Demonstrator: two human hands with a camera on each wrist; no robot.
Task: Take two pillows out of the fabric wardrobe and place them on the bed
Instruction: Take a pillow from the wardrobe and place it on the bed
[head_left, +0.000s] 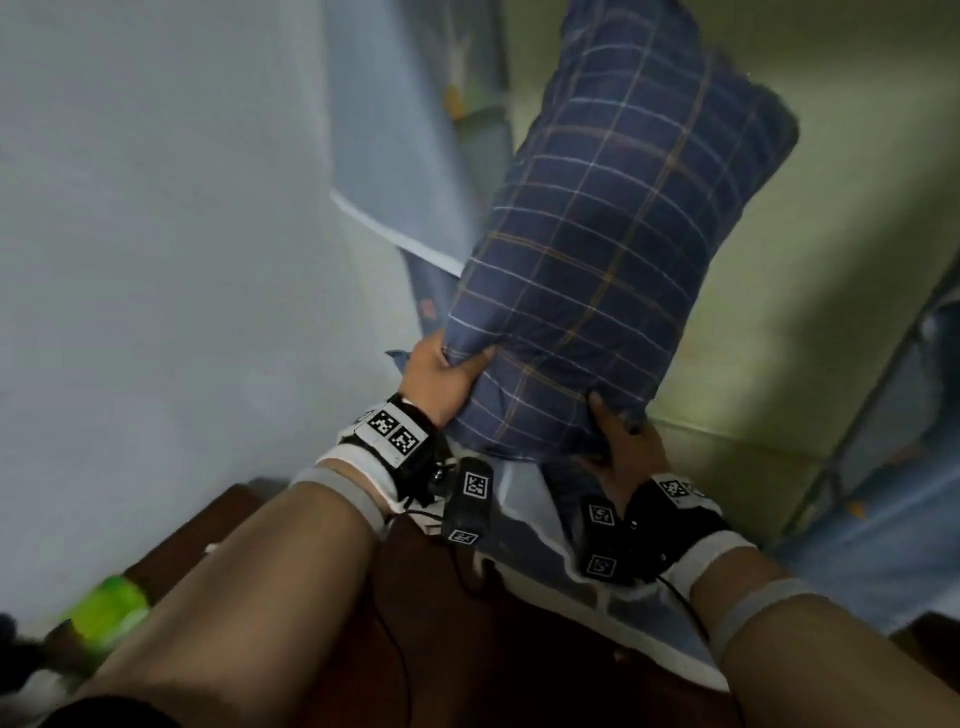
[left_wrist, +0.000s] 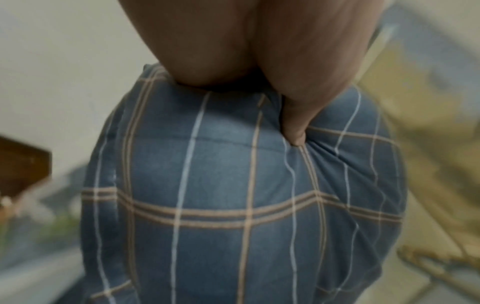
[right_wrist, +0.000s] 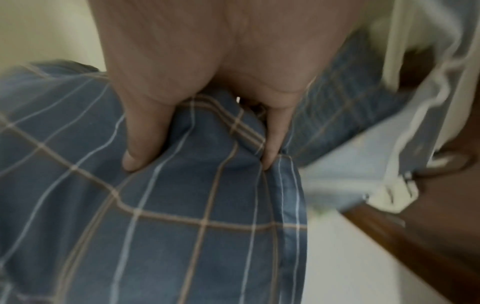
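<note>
- Forearms fill the bottom of the head view, both reaching forward; wrist cameras strapped on each.
- Green object (head_left: 106, 610) sits at far lower left, blurred, cannot identify. Not involved.
- Pale wall (head_left: 130, 234) takes up the left side; dark wooden furniture (head_left: 441, 649) lies below the arms.
- Left hand (head_left: 439, 379) clamps the near left corner of the plaid pillow (head_left: 597, 249), thumb on the top face, fingers wrapped under. Left wrist view confirms: thumb (left_wrist: 296, 131) digs into the cloth, puckering it. Corner grip makes sense, since the cover bunches there and gives purchase.
- Pillow is airborne, long axis running away from the person and tilted up to the right, touching nothing but the two hands. Holding one short end lets the far end swing ahead, likely to carry or toss it toward the bed.
- Right hand (head_left: 621, 452) grips the near right corner from beneath. In the right wrist view its fingers (right_wrist: 141, 148) pinch a fold next to the hemmed edge. Two-corner hold keeps the soft bulk from sagging or twisting.
- Second plaid pillow (right_wrist: 337, 115) appears to lie behind the right hand, on pale blue bedding (head_left: 649, 613); blurred, so tentative.
- Fabric wardrobe (head_left: 893, 415) stands at the right edge, blue cloth on a thin frame, well apart from the held pillow.
- Judgement: mid-transfer, pillow out of the wardrobe, not yet set down.
</note>
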